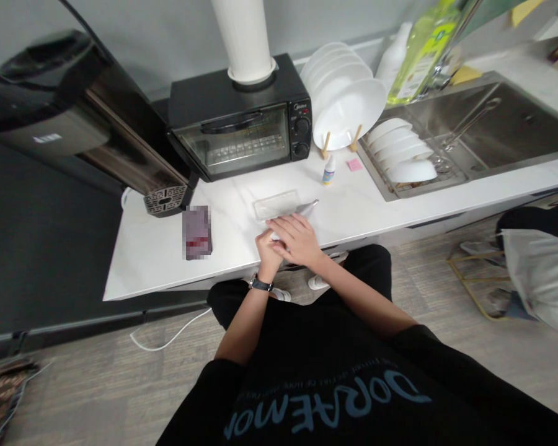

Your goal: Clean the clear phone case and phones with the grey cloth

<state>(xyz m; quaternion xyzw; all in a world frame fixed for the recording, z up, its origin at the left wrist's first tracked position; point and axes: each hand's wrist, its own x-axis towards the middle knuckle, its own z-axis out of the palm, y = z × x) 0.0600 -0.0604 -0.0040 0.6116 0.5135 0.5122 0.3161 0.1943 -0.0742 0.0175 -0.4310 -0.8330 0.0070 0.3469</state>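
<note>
Both of my hands meet over the counter's front edge. My left hand (268, 251), with a dark watch on its wrist, is closed around a small white thing (275, 236) that shows only in part. Across it lies my right hand (297, 240), its fingers together and bent over the left; what is under them is hidden. Just beyond the fingers sit a clear shallow tray (276, 205) and a greyish pointed item (308, 208), partly covered by my right hand. A small white bottle (328, 170) stands farther back, beside a pink note (354, 165).
A pixelated phone-like object (197, 233) lies at the left, near a black dispenser (167, 199). Behind are a toaster oven (242, 139), racked white plates (348, 114), and a sink (516, 124) holding bowls (413, 170). Another person's clothed legs (539, 266) show at right.
</note>
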